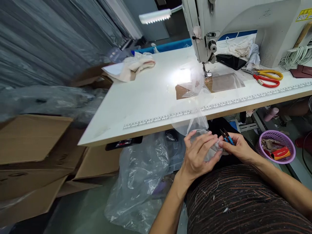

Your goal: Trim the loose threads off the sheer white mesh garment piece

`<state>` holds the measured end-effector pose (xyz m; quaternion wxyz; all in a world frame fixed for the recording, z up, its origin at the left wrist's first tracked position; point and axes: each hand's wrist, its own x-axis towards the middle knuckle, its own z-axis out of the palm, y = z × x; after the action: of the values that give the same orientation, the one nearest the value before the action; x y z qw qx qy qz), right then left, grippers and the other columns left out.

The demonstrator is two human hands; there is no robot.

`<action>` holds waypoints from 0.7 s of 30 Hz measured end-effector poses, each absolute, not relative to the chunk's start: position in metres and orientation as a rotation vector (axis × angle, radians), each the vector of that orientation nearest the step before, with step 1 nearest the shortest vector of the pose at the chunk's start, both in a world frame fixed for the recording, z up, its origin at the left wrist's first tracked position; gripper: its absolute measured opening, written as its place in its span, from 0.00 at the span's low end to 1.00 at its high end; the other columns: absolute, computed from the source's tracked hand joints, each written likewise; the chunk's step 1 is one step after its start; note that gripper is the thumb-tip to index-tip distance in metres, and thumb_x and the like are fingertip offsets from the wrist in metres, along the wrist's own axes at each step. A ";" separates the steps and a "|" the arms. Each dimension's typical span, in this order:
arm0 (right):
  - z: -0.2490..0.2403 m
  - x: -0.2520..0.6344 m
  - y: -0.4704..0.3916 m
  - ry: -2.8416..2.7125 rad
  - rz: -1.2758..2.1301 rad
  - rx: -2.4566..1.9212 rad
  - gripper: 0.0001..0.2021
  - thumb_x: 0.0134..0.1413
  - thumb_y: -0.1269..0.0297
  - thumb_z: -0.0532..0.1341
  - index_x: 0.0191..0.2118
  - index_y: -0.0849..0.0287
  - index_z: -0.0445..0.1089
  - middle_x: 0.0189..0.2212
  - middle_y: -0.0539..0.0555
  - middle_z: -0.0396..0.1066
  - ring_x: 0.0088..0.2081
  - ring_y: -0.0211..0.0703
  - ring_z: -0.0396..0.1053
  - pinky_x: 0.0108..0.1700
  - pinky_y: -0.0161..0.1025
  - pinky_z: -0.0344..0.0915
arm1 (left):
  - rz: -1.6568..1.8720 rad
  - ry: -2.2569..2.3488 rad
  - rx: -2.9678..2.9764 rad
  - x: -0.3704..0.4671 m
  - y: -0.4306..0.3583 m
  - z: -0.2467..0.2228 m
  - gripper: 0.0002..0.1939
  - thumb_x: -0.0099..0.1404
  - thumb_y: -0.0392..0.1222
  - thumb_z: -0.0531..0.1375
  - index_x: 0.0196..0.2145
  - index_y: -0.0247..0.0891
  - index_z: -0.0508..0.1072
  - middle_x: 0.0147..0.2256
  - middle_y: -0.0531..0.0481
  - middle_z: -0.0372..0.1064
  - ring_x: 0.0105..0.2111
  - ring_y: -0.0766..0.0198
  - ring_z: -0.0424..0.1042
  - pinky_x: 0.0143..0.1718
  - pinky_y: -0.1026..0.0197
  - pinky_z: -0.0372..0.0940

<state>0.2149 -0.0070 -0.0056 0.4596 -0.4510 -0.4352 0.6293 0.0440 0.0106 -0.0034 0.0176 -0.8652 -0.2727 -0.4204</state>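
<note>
Sheer white fabric (198,124) hangs over the table's front edge down to my lap. My left hand (200,154) is closed on it, the fingers bent over the cloth and partly covering it. Close beside it, my right hand (239,148) holds small blue-handled thread snips (227,137), their dark blades pointing up and apart at the tips. The right thumb and a fingertip also meet at the fabric's edge. Above both hands stands a white sewing machine (243,16), with more sheer fabric lying by its presser foot (207,74).
A ruler strip (170,115) runs along the table (109,113). Red- and yellow-handled scissors (266,78) and a black phone (231,61) lie right of the needle. Cardboard boxes (31,139) and clear plastic (141,175) fill the left floor; a purple basket (290,143) stands right.
</note>
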 end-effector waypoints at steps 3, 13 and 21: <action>-0.002 0.215 -0.008 -1.088 1.531 -1.098 0.19 0.41 0.48 0.70 0.27 0.61 0.70 0.20 0.44 0.60 0.23 0.31 0.52 0.26 0.34 0.50 | -1.287 -0.794 -2.756 0.046 0.019 -0.006 0.12 0.67 0.38 0.61 0.48 0.37 0.67 0.35 0.48 0.80 0.34 0.60 0.78 0.54 0.47 0.58; -0.005 0.223 -0.007 -1.159 1.538 -1.170 0.21 0.41 0.47 0.70 0.33 0.62 0.75 0.20 0.45 0.59 0.23 0.32 0.51 0.27 0.34 0.50 | -1.343 -0.895 -2.861 0.037 0.020 0.003 0.07 0.67 0.35 0.61 0.43 0.37 0.72 0.32 0.50 0.79 0.26 0.66 0.74 0.35 0.58 0.59; -0.002 0.219 -0.006 -1.188 1.532 -1.195 0.20 0.40 0.48 0.70 0.30 0.61 0.73 0.20 0.44 0.59 0.23 0.32 0.52 0.26 0.34 0.51 | -1.368 -1.472 -3.080 0.033 0.020 0.009 0.11 0.69 0.41 0.56 0.34 0.38 0.77 0.29 0.50 0.78 0.29 0.64 0.73 0.35 0.61 0.63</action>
<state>0.2194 -0.0057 -0.0015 0.4190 -0.4765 -0.4737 0.6108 0.0331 0.0202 0.0095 -0.2646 -0.8076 -0.3859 -0.3588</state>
